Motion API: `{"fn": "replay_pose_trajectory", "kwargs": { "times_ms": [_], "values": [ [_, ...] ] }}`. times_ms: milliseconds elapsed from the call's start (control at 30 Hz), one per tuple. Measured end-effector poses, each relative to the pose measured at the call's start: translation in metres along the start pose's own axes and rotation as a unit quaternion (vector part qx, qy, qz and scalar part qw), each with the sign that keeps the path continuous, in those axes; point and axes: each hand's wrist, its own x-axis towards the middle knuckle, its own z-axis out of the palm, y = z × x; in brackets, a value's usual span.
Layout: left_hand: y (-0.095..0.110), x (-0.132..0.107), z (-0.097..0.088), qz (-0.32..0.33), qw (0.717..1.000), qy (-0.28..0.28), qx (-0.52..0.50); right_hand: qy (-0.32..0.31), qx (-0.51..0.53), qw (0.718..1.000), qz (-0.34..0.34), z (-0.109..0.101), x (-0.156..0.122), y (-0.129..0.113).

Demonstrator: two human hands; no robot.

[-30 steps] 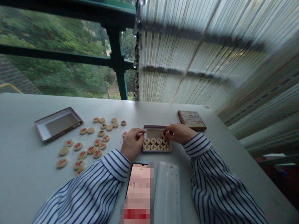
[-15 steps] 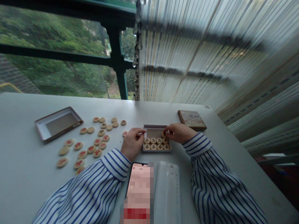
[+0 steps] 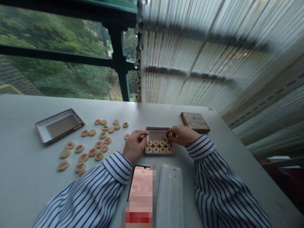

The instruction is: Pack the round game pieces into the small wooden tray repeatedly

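Note:
A shallow box [image 3: 156, 135] lies before me, with two rows of round wooden Chinese chess pieces [image 3: 155, 149] along its near side, black characters facing up. My right hand [image 3: 184, 135] reaches over the box's right side, thumb and fingers pinched on a Chinese chess piece [image 3: 166, 137] just behind the second row. Its face is partly hidden by the fingers. At the left wall of the box, my left hand [image 3: 135, 145] has its fingers curled, the thumb and index holding the edge. Loose Chinese chess pieces [image 3: 99, 155], mostly red-marked, some face down, lie scattered to the left.
An open box lid [image 3: 64, 125] rests at the far left. A small decorated box [image 3: 195, 122] sits at the back right. Nearest me are a phone [image 3: 142, 177] and a translucent white case [image 3: 169, 190]. The white table [image 3: 220, 164] meets a window and a string curtain [image 3: 180, 53].

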Motion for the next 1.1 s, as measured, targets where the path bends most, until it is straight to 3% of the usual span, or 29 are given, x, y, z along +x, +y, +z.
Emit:
{"fn": "replay_pose_trajectory", "kwargs": {
  "times_ms": [1100],
  "values": [
    [-0.0009,-0.0001,-0.0002,0.009,1.0,-0.003,0.0,0.004,-0.007,1.0,0.007,-0.0017,-0.001,-0.0015]
  ]
}}
